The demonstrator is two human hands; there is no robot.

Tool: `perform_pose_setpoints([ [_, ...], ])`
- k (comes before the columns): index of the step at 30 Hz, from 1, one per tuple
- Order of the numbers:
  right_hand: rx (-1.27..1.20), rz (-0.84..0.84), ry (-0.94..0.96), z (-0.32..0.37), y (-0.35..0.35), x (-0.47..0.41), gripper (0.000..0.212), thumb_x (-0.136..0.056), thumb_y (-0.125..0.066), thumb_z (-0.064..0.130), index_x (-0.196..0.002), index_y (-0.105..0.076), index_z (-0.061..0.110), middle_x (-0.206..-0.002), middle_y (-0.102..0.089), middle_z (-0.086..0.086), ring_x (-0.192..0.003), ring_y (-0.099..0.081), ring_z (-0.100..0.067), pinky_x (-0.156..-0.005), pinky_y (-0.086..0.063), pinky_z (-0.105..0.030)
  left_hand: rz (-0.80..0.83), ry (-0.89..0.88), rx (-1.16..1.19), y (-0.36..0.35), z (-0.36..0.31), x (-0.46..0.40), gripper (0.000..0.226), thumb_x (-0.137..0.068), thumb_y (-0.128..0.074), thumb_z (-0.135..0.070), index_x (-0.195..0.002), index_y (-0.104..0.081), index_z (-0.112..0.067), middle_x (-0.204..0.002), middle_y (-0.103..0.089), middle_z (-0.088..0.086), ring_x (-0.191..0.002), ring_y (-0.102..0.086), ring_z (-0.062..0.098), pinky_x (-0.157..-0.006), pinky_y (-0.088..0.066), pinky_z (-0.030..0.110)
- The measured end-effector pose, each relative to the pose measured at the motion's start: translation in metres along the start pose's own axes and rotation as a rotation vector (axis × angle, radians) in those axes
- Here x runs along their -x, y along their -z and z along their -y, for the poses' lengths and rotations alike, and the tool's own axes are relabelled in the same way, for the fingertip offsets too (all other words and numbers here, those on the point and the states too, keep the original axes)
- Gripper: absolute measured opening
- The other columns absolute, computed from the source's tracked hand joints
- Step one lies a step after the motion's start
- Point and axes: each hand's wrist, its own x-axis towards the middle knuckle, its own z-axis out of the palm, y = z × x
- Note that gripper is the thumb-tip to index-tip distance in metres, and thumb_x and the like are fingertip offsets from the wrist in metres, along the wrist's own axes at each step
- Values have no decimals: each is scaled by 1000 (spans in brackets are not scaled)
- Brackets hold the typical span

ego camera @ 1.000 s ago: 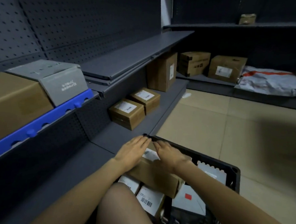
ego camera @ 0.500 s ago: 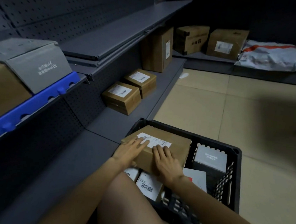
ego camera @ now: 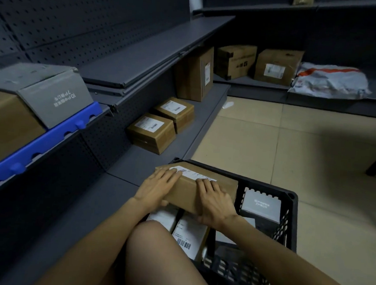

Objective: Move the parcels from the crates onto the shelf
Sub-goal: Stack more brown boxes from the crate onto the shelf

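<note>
A brown cardboard parcel (ego camera: 188, 188) with a white label sits at the top of the black plastic crate (ego camera: 288, 216) on the floor. My left hand (ego camera: 157, 188) grips its left end, fingers over the top and thumb at the near side. My right hand (ego camera: 214, 203) grips the near right part the same way. More parcels lie in the crate: white labelled ones (ego camera: 189, 236) under the brown parcel and a grey box (ego camera: 260, 205) to the right. The dark bottom shelf (ego camera: 136, 163) runs along the crate's left side.
Two small brown boxes (ego camera: 152, 133) (ego camera: 175, 112) and a tall box (ego camera: 195, 75) stand on the bottom shelf. A grey box (ego camera: 52, 92) and a blue tray edge (ego camera: 37, 145) occupy the left shelf. Boxes and a white bag (ego camera: 329, 81) lie on the far shelf. My knee (ego camera: 152, 251) is at the crate.
The brown parcel has come up higher in the crate, both hands shifting from its top to its near side and ends. The view has swung slightly.
</note>
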Motion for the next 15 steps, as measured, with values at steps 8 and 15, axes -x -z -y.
perform_pose_setpoints([
  [8,102,-166,54,6,85,1,93,-70,-76,42,-143,-26,11,-137,-38,-7,-123,-41,-28,-86,-45,-37,-159,-6,-118,82,21,2,101,-71,-78,-40,-151,-22,-14,-152,-33,7,-139,-32,27,-113,-29,38],
  [15,210,-371,111,14,167,-1,93,-70,-72,36,-145,-25,10,-140,-39,-9,-126,-41,-29,-95,-42,-37,-374,63,-245,168,38,16,100,-72,-77,-45,-151,-24,-14,-153,-33,9,-139,-32,29,-115,-27,41],
])
